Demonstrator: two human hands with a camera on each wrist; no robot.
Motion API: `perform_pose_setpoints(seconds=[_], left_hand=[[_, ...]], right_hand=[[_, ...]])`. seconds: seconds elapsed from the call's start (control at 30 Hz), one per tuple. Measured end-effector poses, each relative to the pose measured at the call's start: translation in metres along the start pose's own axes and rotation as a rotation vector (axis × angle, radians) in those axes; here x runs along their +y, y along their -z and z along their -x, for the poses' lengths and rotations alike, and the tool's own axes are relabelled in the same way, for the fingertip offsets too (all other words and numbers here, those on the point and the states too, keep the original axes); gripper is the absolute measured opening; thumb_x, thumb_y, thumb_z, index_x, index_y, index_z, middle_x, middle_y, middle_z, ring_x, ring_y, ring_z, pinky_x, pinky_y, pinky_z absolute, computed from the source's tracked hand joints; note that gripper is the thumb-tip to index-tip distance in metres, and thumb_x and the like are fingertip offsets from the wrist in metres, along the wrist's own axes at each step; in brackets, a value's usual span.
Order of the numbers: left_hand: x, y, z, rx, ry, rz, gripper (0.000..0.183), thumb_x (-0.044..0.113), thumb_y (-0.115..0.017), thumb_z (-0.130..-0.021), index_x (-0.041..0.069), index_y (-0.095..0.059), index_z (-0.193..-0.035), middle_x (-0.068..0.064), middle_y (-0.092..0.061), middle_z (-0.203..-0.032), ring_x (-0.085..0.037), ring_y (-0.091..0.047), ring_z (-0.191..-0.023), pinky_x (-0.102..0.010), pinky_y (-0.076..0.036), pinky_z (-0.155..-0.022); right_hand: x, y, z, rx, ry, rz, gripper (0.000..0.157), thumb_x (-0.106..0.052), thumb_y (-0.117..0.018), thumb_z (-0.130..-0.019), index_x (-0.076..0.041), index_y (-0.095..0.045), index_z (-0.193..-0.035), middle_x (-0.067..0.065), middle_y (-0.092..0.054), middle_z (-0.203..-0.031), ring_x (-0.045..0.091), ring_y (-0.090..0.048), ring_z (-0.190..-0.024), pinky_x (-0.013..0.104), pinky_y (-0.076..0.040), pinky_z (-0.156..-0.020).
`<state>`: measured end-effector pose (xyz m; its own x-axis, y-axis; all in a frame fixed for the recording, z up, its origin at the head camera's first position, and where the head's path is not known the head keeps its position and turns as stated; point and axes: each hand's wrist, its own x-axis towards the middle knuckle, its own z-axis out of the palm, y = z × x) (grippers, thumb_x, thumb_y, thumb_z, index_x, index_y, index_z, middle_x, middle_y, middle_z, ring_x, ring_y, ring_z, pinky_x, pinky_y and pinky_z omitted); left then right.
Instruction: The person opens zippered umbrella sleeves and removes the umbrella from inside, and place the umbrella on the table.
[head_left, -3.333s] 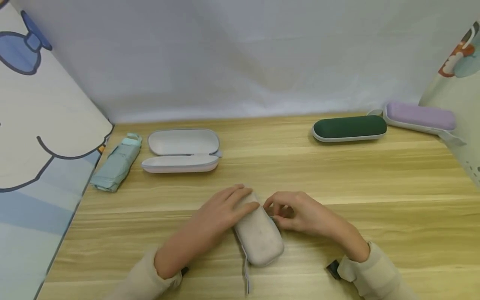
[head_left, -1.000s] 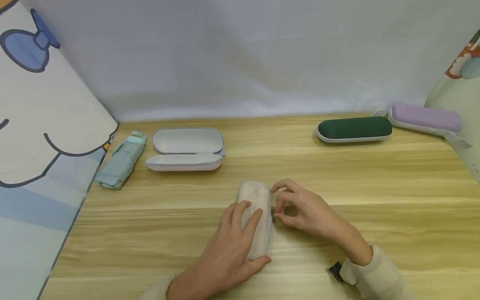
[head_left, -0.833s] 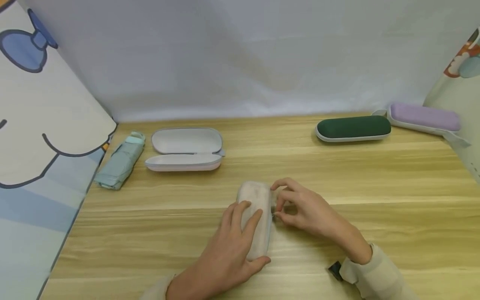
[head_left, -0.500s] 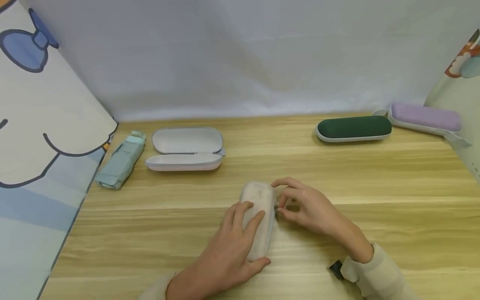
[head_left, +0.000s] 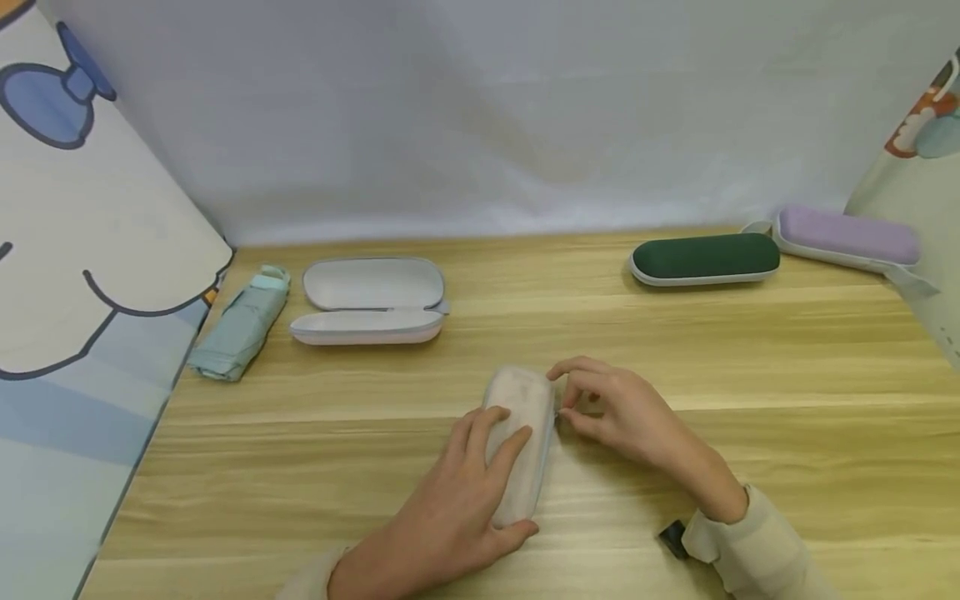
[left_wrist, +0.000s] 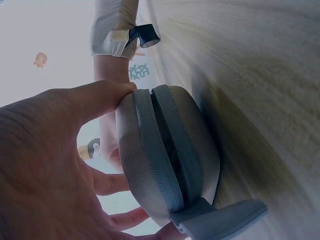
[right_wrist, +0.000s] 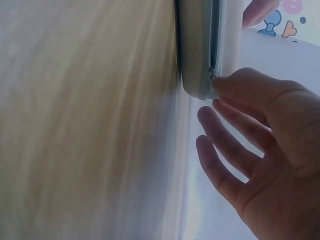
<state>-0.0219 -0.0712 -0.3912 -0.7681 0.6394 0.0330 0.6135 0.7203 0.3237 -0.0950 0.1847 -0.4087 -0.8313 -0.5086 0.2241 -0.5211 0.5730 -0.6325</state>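
A pale beige zippered hard case (head_left: 522,392) lies on the table in front of me. My left hand (head_left: 450,508) holds it, with spread, bent fingers over the top and the thumb at the near end. In the left wrist view the zipper tapes (left_wrist: 160,145) stand apart with a dark gap between them, and a grey strap tab (left_wrist: 222,217) sticks out below. My right hand (head_left: 626,412) is at the case's right edge. Its thumb and index finger pinch the zipper pull (right_wrist: 213,76), near one end of the case; the other fingers are loosely bent.
An unzipped case (head_left: 367,325) with a pale lining lies at the back left, beside a folded grey-green umbrella (head_left: 243,329). Green (head_left: 705,257) and purple (head_left: 847,235) closed cases lie at the back right. A white cloth backdrop (head_left: 480,125) rises behind the wooden table.
Since the first frame the case has been turned straighter and my left hand has shifted to its near end. Over the last second my right hand and the zipper pull have crept slightly away from me.
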Motion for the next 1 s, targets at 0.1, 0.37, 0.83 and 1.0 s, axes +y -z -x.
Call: perform_pose_setpoints(seconds=[0.1,0.37,0.83,1.0], left_hand=[[-0.001,0.001,0.000,-0.009,-0.009,0.002,0.090,0.056,-0.081,-0.087,0.005,-0.048,-0.153,-0.021,-0.036,-0.156,-0.041,-0.041,-0.141,-0.047,-0.051,-0.109],[-0.004,0.003,0.000,-0.037,-0.033,0.019,0.091,0.056,-0.080,-0.088,0.004,-0.046,-0.155,-0.021,-0.035,-0.157,-0.041,-0.040,-0.143,-0.046,-0.051,-0.110],[-0.015,0.008,-0.001,-0.150,-0.121,0.017,0.088,0.052,-0.073,-0.094,0.008,-0.036,-0.161,-0.020,-0.026,-0.163,-0.041,-0.030,-0.151,-0.051,-0.044,-0.117],[-0.019,0.011,-0.003,-0.191,-0.159,0.015,0.085,0.051,-0.070,-0.096,0.010,-0.035,-0.162,-0.018,-0.023,-0.165,-0.040,-0.029,-0.153,-0.052,-0.044,-0.117]], right_hand=[[0.001,0.000,0.000,0.009,-0.002,-0.029,0.028,0.003,-0.080,-0.085,-0.021,-0.065,-0.081,0.003,-0.074,-0.124,0.018,-0.072,-0.100,0.032,-0.059,-0.074],[0.004,0.000,0.000,-0.006,-0.025,-0.088,0.030,0.006,-0.079,-0.086,-0.020,-0.065,-0.082,0.002,-0.075,-0.120,0.016,-0.072,-0.099,0.030,-0.061,-0.078],[0.010,0.003,0.002,-0.013,-0.080,-0.097,0.026,0.006,-0.076,-0.088,-0.016,-0.072,-0.102,-0.007,-0.070,-0.083,0.004,-0.063,-0.077,0.028,-0.057,-0.072],[0.011,0.007,0.002,-0.021,-0.112,-0.116,0.023,0.005,-0.075,-0.089,-0.017,-0.074,-0.097,-0.006,-0.073,-0.089,0.005,-0.064,-0.078,0.028,-0.058,-0.073]])
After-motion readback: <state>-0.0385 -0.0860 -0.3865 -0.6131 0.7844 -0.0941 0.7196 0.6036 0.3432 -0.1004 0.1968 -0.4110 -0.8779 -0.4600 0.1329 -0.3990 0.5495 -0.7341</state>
